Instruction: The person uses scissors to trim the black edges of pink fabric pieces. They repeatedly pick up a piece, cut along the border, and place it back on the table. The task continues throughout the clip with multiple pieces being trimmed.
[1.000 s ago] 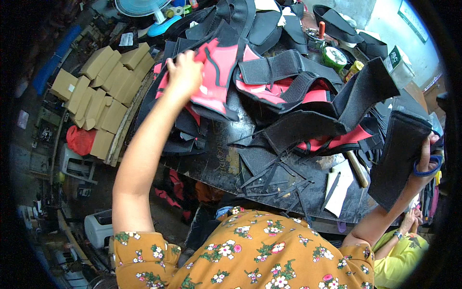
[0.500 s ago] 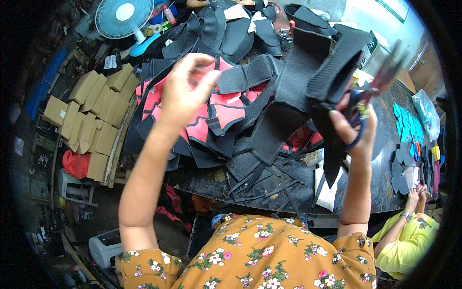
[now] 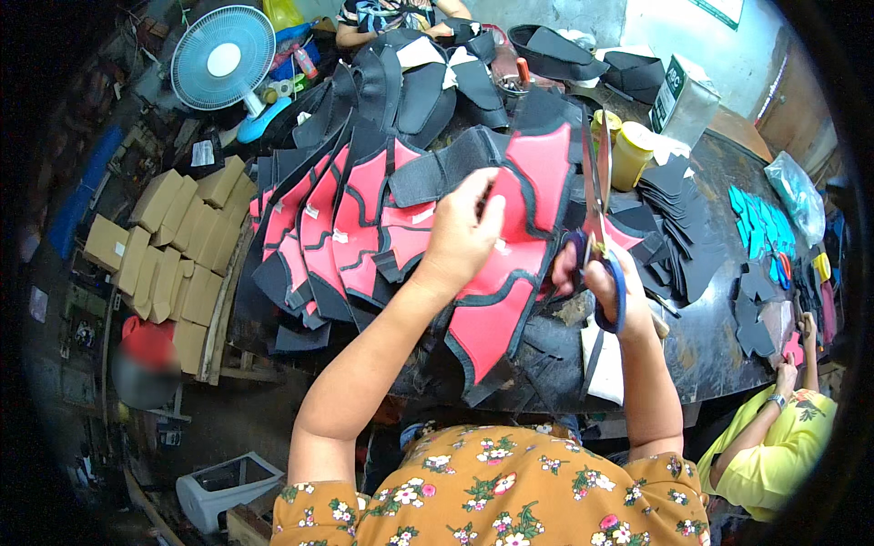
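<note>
A pink padded piece with black edging is raised over the table in front of me, its pink face showing. My left hand has curled fingers and thumb at its left part, gripping it. My right hand is closed round the blue handles of a pair of scissors. The blades point away from me, slightly apart, beside the piece's right edge. Some right fingers are behind the handles, close to the piece. To the left lies a pile of similar pink and black pieces.
Black cut pieces lie stacked at right, near yellow cans. Blue pieces lie farther right, by a person in yellow. Another person sits across the table. A fan and cardboard boxes stand left.
The piece has turned from its black side to its pink side. My left hand, empty before, has moved right onto it. The scissors have come down and left in my right hand.
</note>
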{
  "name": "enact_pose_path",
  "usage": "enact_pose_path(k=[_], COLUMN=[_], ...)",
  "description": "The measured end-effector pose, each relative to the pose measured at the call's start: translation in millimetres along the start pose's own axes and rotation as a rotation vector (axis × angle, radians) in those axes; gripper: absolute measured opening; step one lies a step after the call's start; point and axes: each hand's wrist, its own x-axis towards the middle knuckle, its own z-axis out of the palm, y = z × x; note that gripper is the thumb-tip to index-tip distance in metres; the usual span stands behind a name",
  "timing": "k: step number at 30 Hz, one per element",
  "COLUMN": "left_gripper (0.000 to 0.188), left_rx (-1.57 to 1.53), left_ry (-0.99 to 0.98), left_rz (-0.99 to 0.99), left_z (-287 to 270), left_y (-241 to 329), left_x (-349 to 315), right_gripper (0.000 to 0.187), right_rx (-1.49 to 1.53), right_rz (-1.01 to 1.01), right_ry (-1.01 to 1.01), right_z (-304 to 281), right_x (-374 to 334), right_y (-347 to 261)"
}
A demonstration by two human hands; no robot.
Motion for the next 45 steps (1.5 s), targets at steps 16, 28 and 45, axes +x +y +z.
enact_pose_path(k=[16,28,45], left_gripper=[0.038,0.034,0.067], left_rx=[-0.257,-0.301,-0.666], left_ry=[0.035,0.114,-0.096], left_rz=[0.073,0.099,-0.333], left_z=[-34.2,-13.3,-33.4], left_y=[19.7,18.4,17.6], left_x=[-19.4,-21.6,-93.0], right_gripper=[0.047,0.027,0.033], right_rx=[0.395,-0.095,0.365], right_rz=[0.244,0.181,0.128], right_ry=[0.013,0.28,0.355], right_z=[-14.8,-15.8,44.8], right_x=[16.1,18.8,-17.5], right_y=[35.3,17.7,39.6])
